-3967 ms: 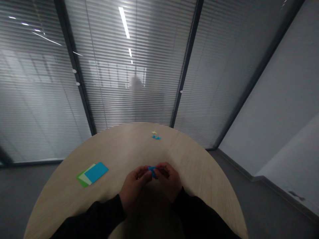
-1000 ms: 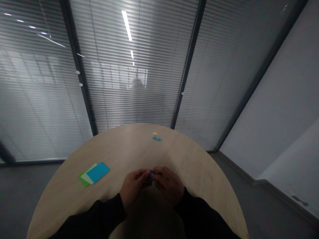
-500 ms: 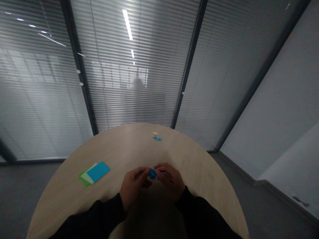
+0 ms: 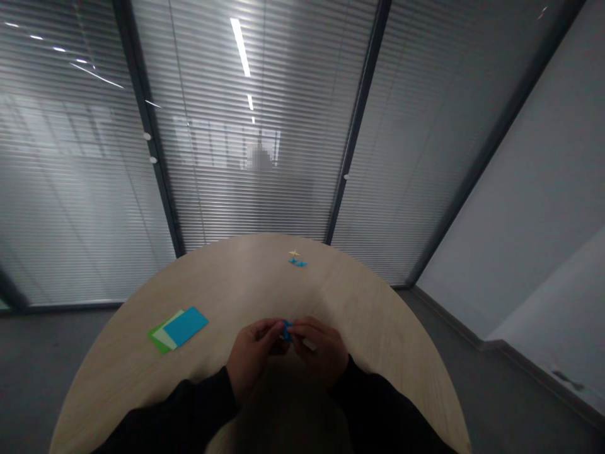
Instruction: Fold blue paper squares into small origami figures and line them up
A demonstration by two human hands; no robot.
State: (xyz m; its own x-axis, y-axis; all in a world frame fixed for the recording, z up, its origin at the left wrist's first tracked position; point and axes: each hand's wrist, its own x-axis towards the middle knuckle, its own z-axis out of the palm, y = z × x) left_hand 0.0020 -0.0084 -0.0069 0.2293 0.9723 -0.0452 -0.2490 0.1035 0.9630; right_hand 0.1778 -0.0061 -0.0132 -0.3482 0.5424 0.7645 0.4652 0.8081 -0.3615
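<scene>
A small piece of folded blue paper (image 4: pixel 286 330) is held up between my two hands, near the front middle of the table. My left hand (image 4: pixel 255 353) pinches its left side between thumb and fingers. From the right, my right hand (image 4: pixel 320 350) has its fingertips closed on the other side. The fingers cover much of the paper, so its exact folded shape is hidden.
Flat paper sheets lie to the left on the round wooden table (image 4: pixel 227 277), a blue sheet (image 4: pixel 186 326) over light and darker green ones (image 4: pixel 158 340). Near the far edge sit small folded paper figures, one yellow (image 4: pixel 293 253) and two blue (image 4: pixel 301 264). Behind stand glass panels with blinds (image 4: pixel 265 208).
My right hand has come slightly lower and to the left, its fingertips now closer to my left hand. Less of the blue paper shows. The sheets and figures stay put.
</scene>
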